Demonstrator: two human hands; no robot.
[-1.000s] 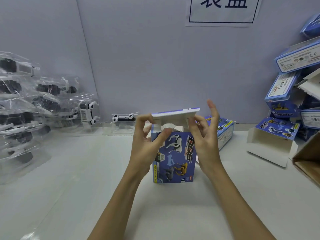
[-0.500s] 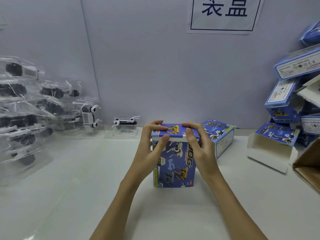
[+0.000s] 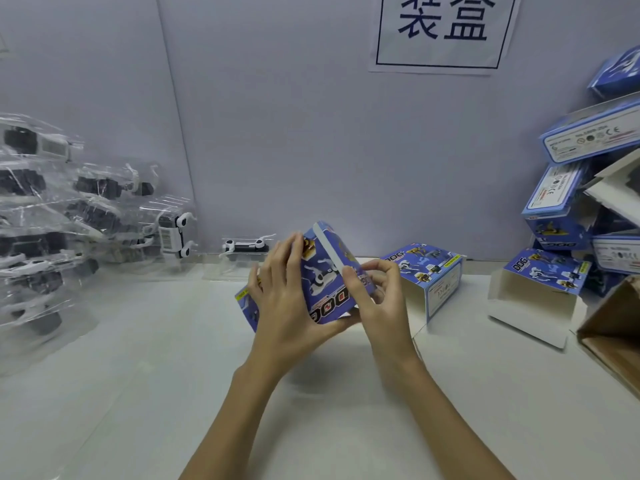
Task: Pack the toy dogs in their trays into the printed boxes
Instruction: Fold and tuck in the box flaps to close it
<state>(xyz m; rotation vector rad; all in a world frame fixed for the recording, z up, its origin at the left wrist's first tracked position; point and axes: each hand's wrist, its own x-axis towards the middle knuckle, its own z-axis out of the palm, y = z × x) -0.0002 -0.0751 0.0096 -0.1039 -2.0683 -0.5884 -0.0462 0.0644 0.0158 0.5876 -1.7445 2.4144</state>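
Observation:
A blue printed box (image 3: 325, 278) with a toy dog picture is lifted off the white table (image 3: 173, 375) and tilted, its closed lid pointing up and away. My left hand (image 3: 284, 299) holds its left face, fingers wrapped around it. My right hand (image 3: 375, 296) grips its right side with curled fingers. Toy dogs in clear plastic trays (image 3: 69, 216) are piled at the far left. One more tray with a dog (image 3: 246, 247) lies against the wall behind the box.
An open printed box (image 3: 429, 275) lies on its side just right of my hands, another open box (image 3: 540, 289) further right. Closed boxes (image 3: 571, 188) are stacked at the right wall. A brown cardboard carton (image 3: 613, 334) sits at the right edge.
The lid flap went from raised to pressed down. Then both hands lifted the box off the table and tipped it over to the left.

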